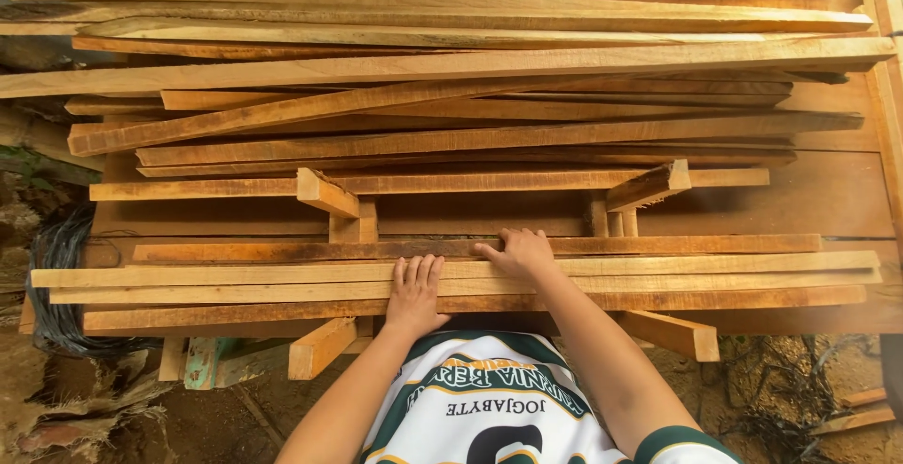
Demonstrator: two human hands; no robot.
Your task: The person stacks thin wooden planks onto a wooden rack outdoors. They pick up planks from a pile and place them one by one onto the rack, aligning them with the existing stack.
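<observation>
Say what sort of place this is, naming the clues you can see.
Probably an outdoor woodworking or timber yard: rough-sawn wooden slats piled on a bench, bare earth below, both hands resting on the front slats.

Long, pale, rough-sawn wooden slats (658,274) lie flat and side by side across the near edge of a timber stack, running left to right.
</observation>
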